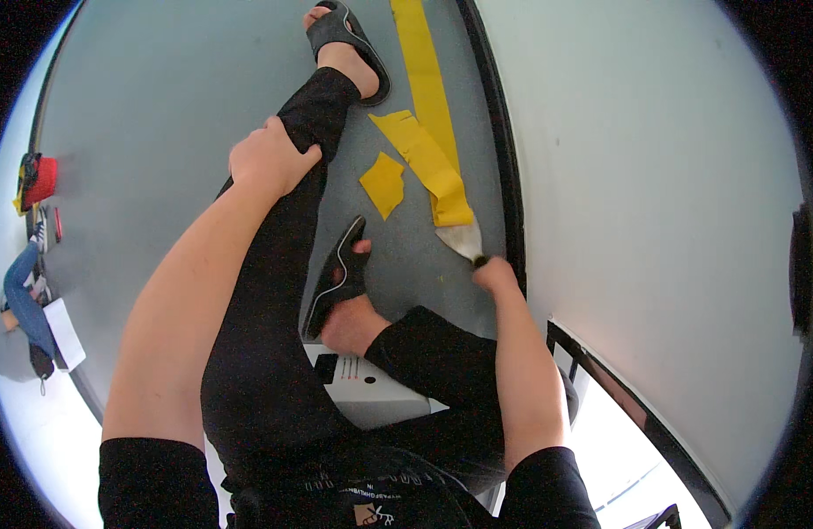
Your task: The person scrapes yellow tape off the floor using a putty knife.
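Observation:
My right hand [497, 274] grips the dark handle of a scraper [464, 239] with a wide metal blade. The blade's front edge is hidden under the near end of a yellow floor tape strip [427, 73]. A peeled length of that tape [436, 168] is folded back over the strip, its torn end free. Beside it lies a loose torn piece of yellow tape [383, 185] on the grey floor [413, 264]. My left hand [274, 159] is wrapped around my outstretched lower leg, on the black trouser leg [267, 291], away from the tape.
A white wall [631, 165] with black skirting [502, 152] runs along the right. My sandalled feet flank the loose piece. A white box-like object [373, 397] is beneath me. At the far left are a person's leg [24, 297], a red object [41, 182] and a white box [65, 334].

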`<action>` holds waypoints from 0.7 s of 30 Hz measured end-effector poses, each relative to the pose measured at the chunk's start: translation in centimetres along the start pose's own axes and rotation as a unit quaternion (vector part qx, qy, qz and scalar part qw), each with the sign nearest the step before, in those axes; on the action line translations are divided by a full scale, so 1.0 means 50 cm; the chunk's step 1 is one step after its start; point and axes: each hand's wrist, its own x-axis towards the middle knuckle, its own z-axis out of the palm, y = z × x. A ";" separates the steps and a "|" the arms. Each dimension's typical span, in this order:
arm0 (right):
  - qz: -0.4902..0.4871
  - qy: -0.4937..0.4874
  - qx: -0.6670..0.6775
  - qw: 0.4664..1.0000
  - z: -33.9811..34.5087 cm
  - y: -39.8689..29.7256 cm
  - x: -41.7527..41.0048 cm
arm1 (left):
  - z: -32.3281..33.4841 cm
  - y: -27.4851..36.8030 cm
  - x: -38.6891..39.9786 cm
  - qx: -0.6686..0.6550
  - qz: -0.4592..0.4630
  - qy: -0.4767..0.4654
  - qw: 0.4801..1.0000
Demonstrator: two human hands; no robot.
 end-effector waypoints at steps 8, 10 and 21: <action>-0.064 0.065 0.091 0.992 -0.033 -0.086 -0.033 | -0.001 -0.018 0.000 0.004 -0.017 -0.008 1.000; -0.020 0.028 0.041 0.999 -0.002 -0.007 0.002 | 0.001 0.001 0.006 -0.005 -0.005 0.000 1.000; 0.024 -0.056 -0.006 0.998 0.011 0.018 0.022 | 0.008 0.005 0.005 -0.012 0.001 0.005 1.000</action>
